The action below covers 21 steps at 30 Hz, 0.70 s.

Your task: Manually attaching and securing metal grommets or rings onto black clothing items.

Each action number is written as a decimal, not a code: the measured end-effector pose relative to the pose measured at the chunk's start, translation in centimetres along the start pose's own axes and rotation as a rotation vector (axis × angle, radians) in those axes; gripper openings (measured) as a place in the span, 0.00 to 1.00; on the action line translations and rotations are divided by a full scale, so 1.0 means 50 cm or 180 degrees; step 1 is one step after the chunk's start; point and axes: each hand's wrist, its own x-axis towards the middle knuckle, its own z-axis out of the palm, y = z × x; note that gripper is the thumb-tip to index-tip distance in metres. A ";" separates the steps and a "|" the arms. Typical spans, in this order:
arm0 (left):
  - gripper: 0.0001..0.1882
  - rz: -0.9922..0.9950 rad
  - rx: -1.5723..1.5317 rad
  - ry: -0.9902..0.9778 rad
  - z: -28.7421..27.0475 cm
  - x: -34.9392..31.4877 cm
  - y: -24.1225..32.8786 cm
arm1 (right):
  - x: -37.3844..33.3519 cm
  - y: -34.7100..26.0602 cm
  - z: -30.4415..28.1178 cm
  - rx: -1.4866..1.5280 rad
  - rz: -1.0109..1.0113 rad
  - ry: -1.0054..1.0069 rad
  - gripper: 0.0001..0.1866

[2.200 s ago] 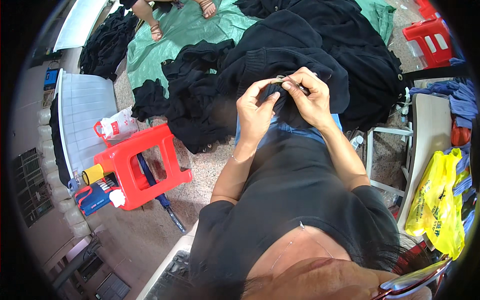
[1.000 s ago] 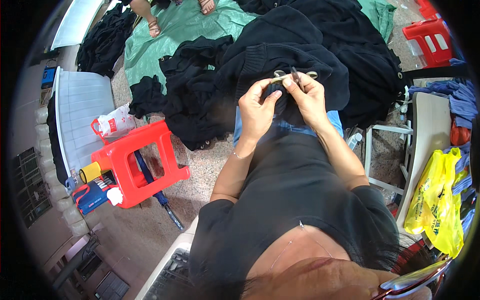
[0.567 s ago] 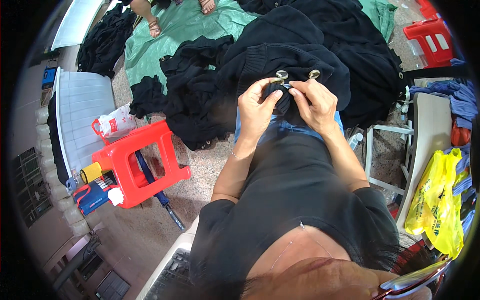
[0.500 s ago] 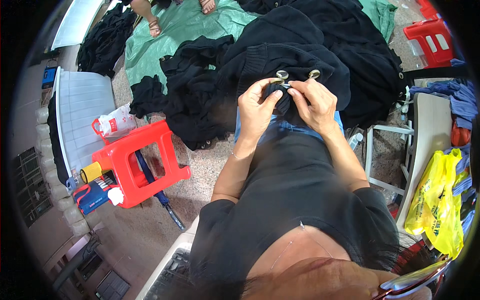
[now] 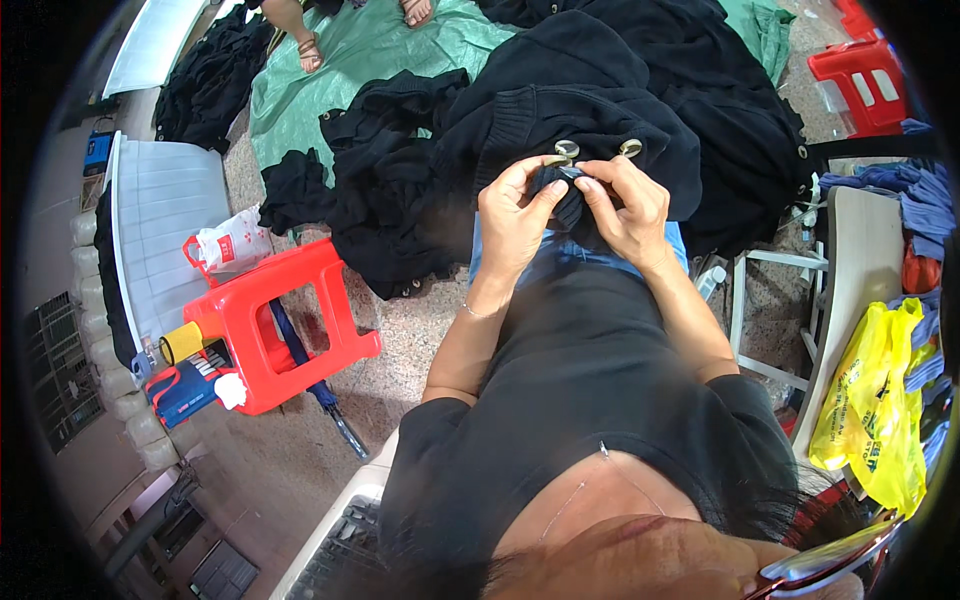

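A black knitted garment (image 5: pixel 590 75) with ribbed edges lies heaped across my lap. My left hand (image 5: pixel 517 212) pinches a ribbed fold of it between thumb and fingers. Close beside it, my right hand (image 5: pixel 628 205) is closed on the same fold, fingertips nearly meeting the left ones. A small pale piece shows between the fingertips, too small to name. Just beyond the fingers sit two large round buttons, a left one (image 5: pixel 567 148) and a right one (image 5: pixel 630 148), pale with dark rims. Whether a tool is in either hand I cannot tell.
More black garments lie over a green sheet (image 5: pixel 290 110) ahead. To the left stands a red plastic stool (image 5: pixel 345 340) with an umbrella (image 5: pixel 325 397) by it. A board (image 5: pixel 858 255), blue cloth and a yellow bag (image 5: pixel 872 400) are at the right. Another person's feet (image 5: pixel 312 55) show far left.
Both hands stay at the same fold with only slight finger movement. My right hand has shifted a little to the left, and the garment lies almost as before.
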 end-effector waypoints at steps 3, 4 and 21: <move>0.15 -0.0091 -0.0153 -0.0023 -0.003 0.001 -0.002 | 0.000 0.000 -0.002 0.0127 0.0078 -0.0051 0.09; 0.15 -0.0147 -0.0286 -0.0034 -0.004 0.000 -0.003 | -0.001 0.000 -0.002 0.0128 0.0079 -0.0052 0.09; 0.14 -0.0134 -0.0154 -0.0043 -0.001 0.001 -0.007 | -0.005 -0.001 0.007 0.0341 0.0233 0.0184 0.07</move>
